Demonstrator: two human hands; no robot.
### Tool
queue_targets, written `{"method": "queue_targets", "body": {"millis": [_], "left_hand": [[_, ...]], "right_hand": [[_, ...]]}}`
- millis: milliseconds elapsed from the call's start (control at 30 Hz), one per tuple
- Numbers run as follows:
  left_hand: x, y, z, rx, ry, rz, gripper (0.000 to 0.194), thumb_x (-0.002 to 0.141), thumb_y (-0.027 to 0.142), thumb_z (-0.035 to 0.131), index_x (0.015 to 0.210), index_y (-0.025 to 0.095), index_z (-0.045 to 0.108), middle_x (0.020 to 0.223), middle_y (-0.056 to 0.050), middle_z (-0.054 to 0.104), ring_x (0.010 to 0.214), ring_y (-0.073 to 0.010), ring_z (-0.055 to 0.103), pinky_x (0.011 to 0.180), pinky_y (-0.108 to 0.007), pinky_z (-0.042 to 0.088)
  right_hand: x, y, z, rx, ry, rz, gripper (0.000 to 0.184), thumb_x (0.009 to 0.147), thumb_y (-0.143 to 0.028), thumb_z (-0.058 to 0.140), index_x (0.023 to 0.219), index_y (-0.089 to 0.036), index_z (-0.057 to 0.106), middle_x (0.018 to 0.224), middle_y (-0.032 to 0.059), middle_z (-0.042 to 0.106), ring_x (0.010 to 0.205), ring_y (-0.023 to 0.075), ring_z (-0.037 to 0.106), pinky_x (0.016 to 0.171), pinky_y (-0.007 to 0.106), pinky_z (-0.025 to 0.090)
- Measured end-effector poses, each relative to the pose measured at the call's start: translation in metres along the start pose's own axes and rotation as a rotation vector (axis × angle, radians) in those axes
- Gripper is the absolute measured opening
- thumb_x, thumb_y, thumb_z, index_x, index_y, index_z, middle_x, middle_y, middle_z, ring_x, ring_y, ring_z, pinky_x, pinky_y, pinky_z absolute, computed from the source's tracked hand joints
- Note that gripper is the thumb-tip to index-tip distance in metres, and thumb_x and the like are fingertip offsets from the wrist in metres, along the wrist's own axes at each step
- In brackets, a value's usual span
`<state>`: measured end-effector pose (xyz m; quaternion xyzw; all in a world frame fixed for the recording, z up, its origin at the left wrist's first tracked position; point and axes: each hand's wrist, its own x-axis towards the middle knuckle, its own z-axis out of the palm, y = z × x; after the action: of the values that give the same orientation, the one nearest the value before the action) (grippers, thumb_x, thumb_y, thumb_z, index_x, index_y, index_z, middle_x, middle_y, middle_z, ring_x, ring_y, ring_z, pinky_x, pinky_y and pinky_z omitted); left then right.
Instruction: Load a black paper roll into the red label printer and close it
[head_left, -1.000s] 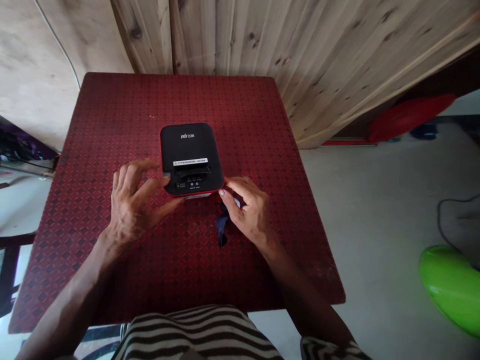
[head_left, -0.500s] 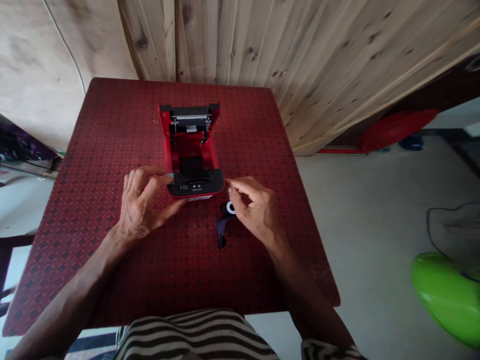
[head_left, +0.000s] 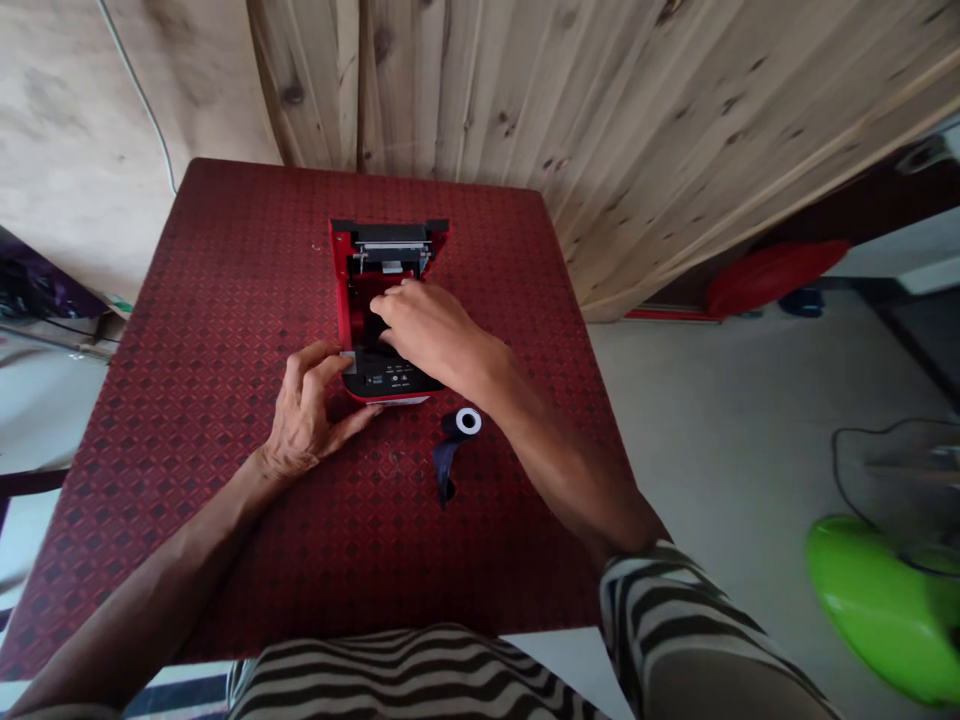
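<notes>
A small red and black printer (head_left: 394,380) sits on the table with its lid (head_left: 394,245) raised at the back. My left hand (head_left: 307,410) grips its front left corner, fingers on top and thumb low at the front. Reaching over from the right, my right hand (head_left: 431,325) has its curled fingers down inside the red compartment. Its fingertips are partly hidden, and I cannot make out what they hold there. A dark roll (head_left: 456,424) with a white-rimmed core lies just in front of the printer, its loose strip trailing toward me.
The table (head_left: 247,270) has a red patterned cover and stands against a wooden plank wall (head_left: 465,90). On the floor to the right are a shiny green object (head_left: 877,600) and a cable (head_left: 836,460). A red object (head_left: 780,275) is farther back.
My right hand has moved from the printer's front right corner, beside the roll, up and left into the open compartment. My left hand keeps its grip on the left corner.
</notes>
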<state>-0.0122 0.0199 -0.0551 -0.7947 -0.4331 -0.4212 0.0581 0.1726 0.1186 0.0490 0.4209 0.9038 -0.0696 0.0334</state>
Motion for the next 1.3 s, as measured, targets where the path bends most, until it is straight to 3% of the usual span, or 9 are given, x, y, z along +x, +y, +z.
{"method": "queue_targets", "body": {"millis": [167, 267, 467, 600, 667, 800, 1000, 1133, 1300], "left_hand": [[-0.001, -0.001, 0.002, -0.017, 0.018, 0.019, 0.078, 0.088, 0.044, 0.086, 0.150, 0.019, 0.046, 0.131, -0.016, 0.063, 0.123, -0.0292, 0.065, 0.100, -0.045, 0.063], [0.000, -0.001, 0.003, -0.026, 0.025, 0.022, 0.078, 0.088, 0.043, 0.087, 0.151, 0.019, 0.046, 0.131, -0.016, 0.063, 0.124, -0.0289, 0.065, 0.100, -0.044, 0.063], [-0.002, -0.002, 0.004, -0.017, 0.019, 0.014, 0.078, 0.089, 0.046, 0.086, 0.151, 0.021, 0.045, 0.130, -0.015, 0.065, 0.123, -0.0290, 0.066, 0.099, -0.045, 0.063], [-0.003, -0.004, 0.003, -0.007, 0.003, -0.002, 0.078, 0.089, 0.049, 0.085, 0.150, 0.022, 0.045, 0.130, -0.014, 0.064, 0.123, -0.0297, 0.066, 0.099, -0.046, 0.063], [-0.002, -0.004, 0.004, -0.016, 0.009, 0.009, 0.077, 0.089, 0.049, 0.085, 0.149, 0.021, 0.045, 0.130, -0.014, 0.064, 0.122, -0.0298, 0.066, 0.099, -0.046, 0.062], [-0.001, -0.005, 0.005, -0.028, 0.034, 0.024, 0.077, 0.088, 0.047, 0.086, 0.149, 0.020, 0.047, 0.128, -0.014, 0.064, 0.121, -0.0296, 0.066, 0.100, -0.046, 0.062], [0.001, -0.004, 0.003, -0.053, 0.029, -0.010, 0.075, 0.085, 0.048, 0.089, 0.145, 0.023, 0.051, 0.122, -0.013, 0.066, 0.118, -0.0319, 0.068, 0.097, -0.052, 0.064], [0.003, -0.003, 0.001, -0.021, 0.023, -0.011, 0.069, 0.090, 0.051, 0.084, 0.144, 0.022, 0.052, 0.125, -0.012, 0.065, 0.119, -0.0315, 0.067, 0.096, -0.054, 0.066], [0.003, -0.003, 0.000, -0.001, 0.004, -0.030, 0.068, 0.093, 0.059, 0.079, 0.145, 0.027, 0.049, 0.127, -0.010, 0.063, 0.120, -0.0298, 0.066, 0.097, -0.055, 0.067]], "right_hand": [[0.013, 0.002, -0.005, 0.008, -0.093, -0.018, 0.032, 0.099, 0.001, 0.053, 0.115, -0.007, 0.079, 0.115, 0.0218, 0.080, 0.112, 0.0338, 0.075, 0.093, 0.043, 0.057], [0.012, 0.006, -0.006, 0.035, -0.054, -0.054, 0.027, 0.095, 0.000, 0.059, 0.110, -0.009, 0.079, 0.115, 0.0198, 0.079, 0.112, 0.0318, 0.074, 0.097, 0.042, 0.055], [-0.017, 0.008, -0.009, 0.136, 0.209, -0.052, 0.017, 0.094, -0.011, 0.067, 0.107, -0.014, 0.077, 0.110, 0.0107, 0.079, 0.106, 0.0251, 0.071, 0.097, 0.038, 0.053], [-0.057, 0.029, -0.007, 0.425, 0.495, 0.030, 0.020, 0.090, -0.022, 0.075, 0.110, -0.021, 0.077, 0.111, 0.0046, 0.080, 0.101, 0.0223, 0.073, 0.092, 0.037, 0.056], [-0.078, 0.050, 0.005, 0.588, 0.591, 0.126, 0.025, 0.086, -0.031, 0.081, 0.110, -0.024, 0.076, 0.109, 0.0021, 0.081, 0.095, 0.0212, 0.073, 0.086, 0.037, 0.058], [-0.106, 0.084, 0.054, 0.870, 0.605, 0.326, 0.028, 0.081, -0.038, 0.082, 0.104, -0.024, 0.074, 0.100, 0.0017, 0.082, 0.086, 0.0198, 0.073, 0.077, 0.036, 0.059], [-0.111, 0.089, 0.118, 1.038, 0.647, 0.449, 0.029, 0.078, -0.038, 0.082, 0.102, -0.025, 0.072, 0.105, 0.0033, 0.080, 0.093, 0.0208, 0.076, 0.088, 0.040, 0.063], [-0.119, 0.087, 0.121, 1.009, 0.640, 0.435, 0.037, 0.079, -0.039, 0.082, 0.111, -0.025, 0.071, 0.115, 0.0065, 0.080, 0.103, 0.0234, 0.077, 0.094, 0.044, 0.063], [-0.164, 0.067, 0.102, 0.851, 0.625, 0.518, 0.036, 0.087, -0.032, 0.078, 0.122, -0.026, 0.072, 0.121, 0.0090, 0.080, 0.106, 0.0249, 0.077, 0.097, 0.048, 0.063]]}}
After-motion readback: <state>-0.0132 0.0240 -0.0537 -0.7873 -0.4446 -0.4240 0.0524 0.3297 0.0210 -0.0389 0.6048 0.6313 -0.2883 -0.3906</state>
